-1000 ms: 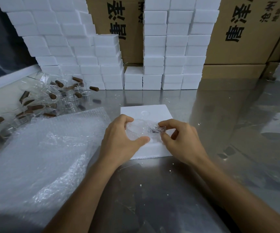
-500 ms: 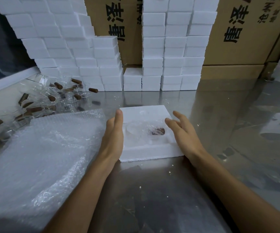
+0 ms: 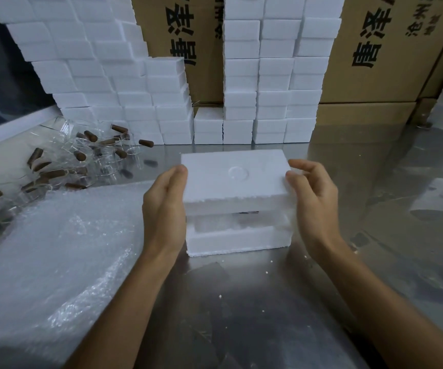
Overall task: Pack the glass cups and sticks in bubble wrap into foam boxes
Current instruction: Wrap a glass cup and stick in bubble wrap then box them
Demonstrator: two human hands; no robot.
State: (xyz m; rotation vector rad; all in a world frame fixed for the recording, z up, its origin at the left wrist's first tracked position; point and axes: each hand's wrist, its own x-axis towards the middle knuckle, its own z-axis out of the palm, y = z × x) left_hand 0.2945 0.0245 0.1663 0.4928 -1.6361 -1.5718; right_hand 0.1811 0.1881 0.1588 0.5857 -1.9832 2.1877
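A white foam lid (image 3: 235, 178) with a round dimple on top hovers just above the foam box base (image 3: 239, 239) on the steel table. My left hand (image 3: 166, 209) presses the lid's left end and my right hand (image 3: 312, 198) grips its right end. Through the gap between lid and base I glimpse the bubble-wrapped cup and a bit of a brown stick; most of them is hidden. A heap of glass cups with brown sticks (image 3: 63, 161) lies at the far left. Sheets of bubble wrap (image 3: 55, 251) lie left of the box.
Stacks of white foam boxes (image 3: 268, 75) stand along the back, in front of brown cardboard cartons (image 3: 374, 54) with black characters. The steel table (image 3: 374, 209) carries small foam crumbs near the box.
My hands pressed the wrapped cup into the base, then let go and spread to its sides. Now they hold the foam lid over the base, covering the cup.
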